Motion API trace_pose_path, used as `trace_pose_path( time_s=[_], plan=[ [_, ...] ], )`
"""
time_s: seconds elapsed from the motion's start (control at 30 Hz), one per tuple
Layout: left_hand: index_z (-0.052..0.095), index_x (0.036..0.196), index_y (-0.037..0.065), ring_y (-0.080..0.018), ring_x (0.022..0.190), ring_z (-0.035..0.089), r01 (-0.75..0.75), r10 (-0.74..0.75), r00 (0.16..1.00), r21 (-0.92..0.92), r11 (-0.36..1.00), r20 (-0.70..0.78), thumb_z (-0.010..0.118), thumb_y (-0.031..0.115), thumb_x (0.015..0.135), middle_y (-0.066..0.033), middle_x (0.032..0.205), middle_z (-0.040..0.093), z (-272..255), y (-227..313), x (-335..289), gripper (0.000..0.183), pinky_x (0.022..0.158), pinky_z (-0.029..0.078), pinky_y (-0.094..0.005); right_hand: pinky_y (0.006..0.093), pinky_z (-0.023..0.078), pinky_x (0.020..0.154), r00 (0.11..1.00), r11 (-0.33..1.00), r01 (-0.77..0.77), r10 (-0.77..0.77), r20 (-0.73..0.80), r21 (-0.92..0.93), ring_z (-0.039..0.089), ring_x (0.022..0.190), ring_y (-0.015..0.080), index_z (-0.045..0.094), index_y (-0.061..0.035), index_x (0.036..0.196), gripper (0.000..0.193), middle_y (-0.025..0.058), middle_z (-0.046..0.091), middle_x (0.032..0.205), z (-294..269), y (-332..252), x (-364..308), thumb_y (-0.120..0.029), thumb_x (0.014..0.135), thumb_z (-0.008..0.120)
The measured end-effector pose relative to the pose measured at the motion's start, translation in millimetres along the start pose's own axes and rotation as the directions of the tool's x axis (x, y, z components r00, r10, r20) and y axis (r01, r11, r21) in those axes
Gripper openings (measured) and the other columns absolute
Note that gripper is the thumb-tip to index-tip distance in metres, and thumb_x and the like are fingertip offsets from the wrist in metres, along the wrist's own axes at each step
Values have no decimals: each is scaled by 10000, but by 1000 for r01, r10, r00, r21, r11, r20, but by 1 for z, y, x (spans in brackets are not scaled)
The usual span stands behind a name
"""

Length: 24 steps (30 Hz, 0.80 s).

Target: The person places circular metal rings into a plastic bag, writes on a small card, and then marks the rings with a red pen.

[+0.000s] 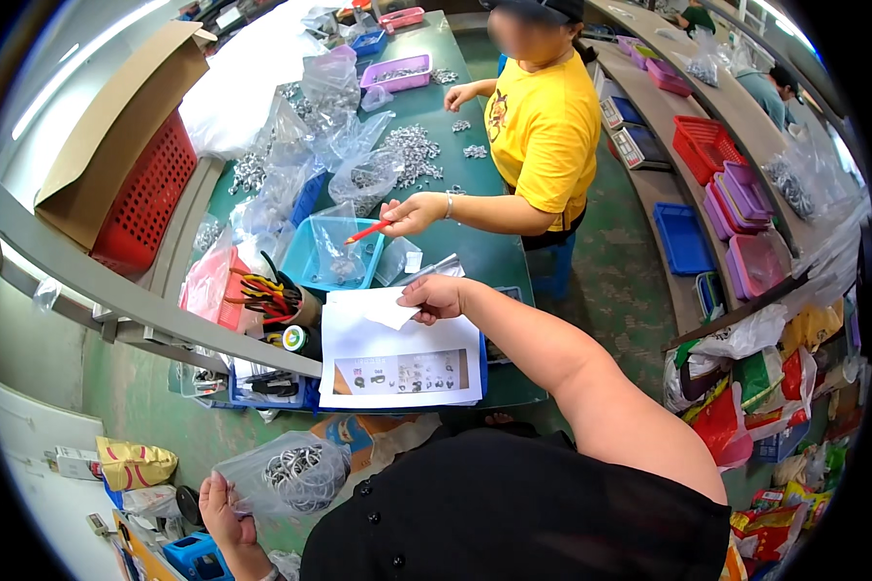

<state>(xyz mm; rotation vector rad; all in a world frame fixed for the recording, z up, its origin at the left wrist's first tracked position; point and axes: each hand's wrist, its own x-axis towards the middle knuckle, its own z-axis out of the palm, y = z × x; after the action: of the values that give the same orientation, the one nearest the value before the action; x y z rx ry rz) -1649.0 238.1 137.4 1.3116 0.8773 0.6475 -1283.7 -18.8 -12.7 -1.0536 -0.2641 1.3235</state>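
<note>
My left hand [225, 513] grips the gathered top of a clear plastic bag [305, 472] filled with grey metal rings. The bag hangs beside me, low and left of the table. My right hand [434, 298] pinches a small white paper slip [386, 308] over a printed sheet [407, 373] that shows small pictures of parts. The sheet lies at the table's near end. Across from me a co-worker in a yellow shirt [552, 126] holds out a red pen [368, 231] above a turquoise basket [318, 254], close to my right hand.
The green table [455, 73] carries heaps of small metal parts [412, 155] and clear bags. Pliers [266, 290] stand in a holder beside the sheet. A grey rail [165, 308] runs along the left. Shelves at right hold a red basket [704, 145] and a blue tray [683, 238].
</note>
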Motion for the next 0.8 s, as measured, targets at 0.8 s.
trace_pose_path(
  time_s=[0.8],
  plan=[
    [482, 698, 91, -22, 427, 354, 5, -5, 1000, -13, 1000, 5, 536, 160, 846, 30, 570, 463, 4, -4, -13, 172, 366, 257, -167, 231, 341, 413, 997, 1000, 6, -8, -71, -28, 416, 463, 114, 503, -63, 713, 164, 31, 473, 568, 4, 13, -19, -175, 823, 551]
  ],
)
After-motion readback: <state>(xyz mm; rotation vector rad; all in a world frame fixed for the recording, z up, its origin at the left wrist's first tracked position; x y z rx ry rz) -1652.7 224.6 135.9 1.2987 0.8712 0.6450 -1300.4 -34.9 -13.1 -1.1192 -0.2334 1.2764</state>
